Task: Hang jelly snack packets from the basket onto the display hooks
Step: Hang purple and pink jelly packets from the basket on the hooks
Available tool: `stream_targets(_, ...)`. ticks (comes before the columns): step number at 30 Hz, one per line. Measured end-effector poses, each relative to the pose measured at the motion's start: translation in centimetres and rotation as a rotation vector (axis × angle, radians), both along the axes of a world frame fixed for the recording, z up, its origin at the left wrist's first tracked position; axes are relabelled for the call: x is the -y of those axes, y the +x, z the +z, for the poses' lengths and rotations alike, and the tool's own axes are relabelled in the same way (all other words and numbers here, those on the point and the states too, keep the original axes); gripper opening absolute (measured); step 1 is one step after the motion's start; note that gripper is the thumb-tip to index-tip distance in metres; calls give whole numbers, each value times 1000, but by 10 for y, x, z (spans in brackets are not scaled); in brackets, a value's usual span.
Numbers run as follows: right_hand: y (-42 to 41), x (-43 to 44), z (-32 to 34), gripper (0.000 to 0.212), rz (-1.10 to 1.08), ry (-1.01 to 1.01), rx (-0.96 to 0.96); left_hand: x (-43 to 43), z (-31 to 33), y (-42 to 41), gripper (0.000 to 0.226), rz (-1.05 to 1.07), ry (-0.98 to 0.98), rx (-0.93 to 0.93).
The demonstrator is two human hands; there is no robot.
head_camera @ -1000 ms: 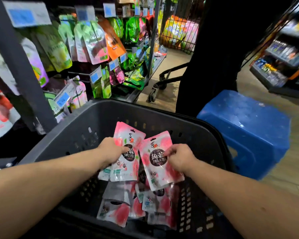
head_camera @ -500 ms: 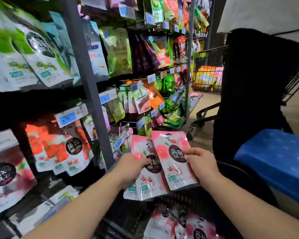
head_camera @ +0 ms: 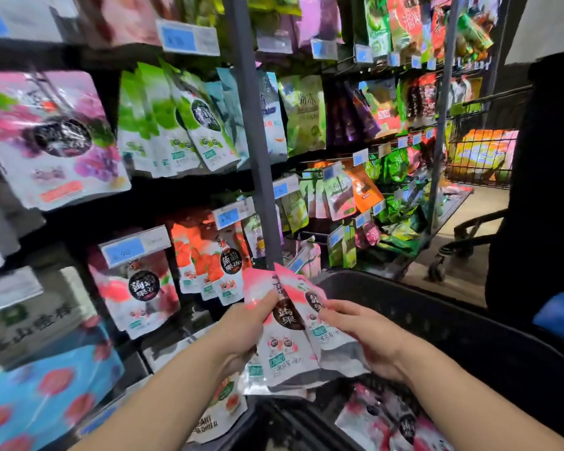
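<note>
- Up in front of the rack now: a fan of pink-and-white foil jelly snack packets point(head_camera: 290, 349), a dark round label on each front, held upright over the near-left rim of the basket.
- On the fan's left edge, the left hand point(head_camera: 241, 327), clamped tight, thumb across the front, fingers curled behind.
- On the right-most packet, the right hand point(head_camera: 368, 340), fingers bent onto the foil and pinching it.
- Below and to the right, the dark grey plastic basket point(head_camera: 437, 320), with more loose pink packets point(head_camera: 394, 421) lying in the bottom.
- Just left of the hands, matching peach-print packets point(head_camera: 140, 291) hanging under a blue-and-white price tag point(head_camera: 134, 247) — close to the held fan, not touching it.
- Next along, a row of orange-red packets point(head_camera: 209, 265) on the neighbouring hook.
- Straight behind the fan's top edge, a grey metal upright post point(head_camera: 258, 141).
- Far right, a corner of a blue plastic stool point(head_camera: 560, 315); further back, a wire shopping trolley point(head_camera: 479, 157) — contents blurred.
</note>
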State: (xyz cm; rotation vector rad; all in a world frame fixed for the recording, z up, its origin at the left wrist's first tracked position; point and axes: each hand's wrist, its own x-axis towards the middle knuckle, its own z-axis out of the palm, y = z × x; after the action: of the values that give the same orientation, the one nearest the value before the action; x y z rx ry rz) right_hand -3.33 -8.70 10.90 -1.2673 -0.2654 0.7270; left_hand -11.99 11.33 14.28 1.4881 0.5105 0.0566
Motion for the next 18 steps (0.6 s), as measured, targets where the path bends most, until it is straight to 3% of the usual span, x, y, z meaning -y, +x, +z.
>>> stream_targets(4, -32, -20, 5, 65, 41, -62, 51, -10, 5, -44, 61, 57, -46, -33)
stream_targets(9, -74, -45, 12, 50, -18, -91, 59, -19, 14, -101, 20, 26, -192, -29)
stream_targets(13, -106, -69, 26, 70, -11, -115, 59, -22, 21, -141, 34, 71, -170, 31)
stream_targets(15, -122, -82, 39, 60, -2, -133, 84, -21, 33, -160, 56, 144, -117, 43)
stream_targets(18, -138, -104, 50, 53, 18, -134, 115, -29, 48, -185, 73, 258, 156, 40)
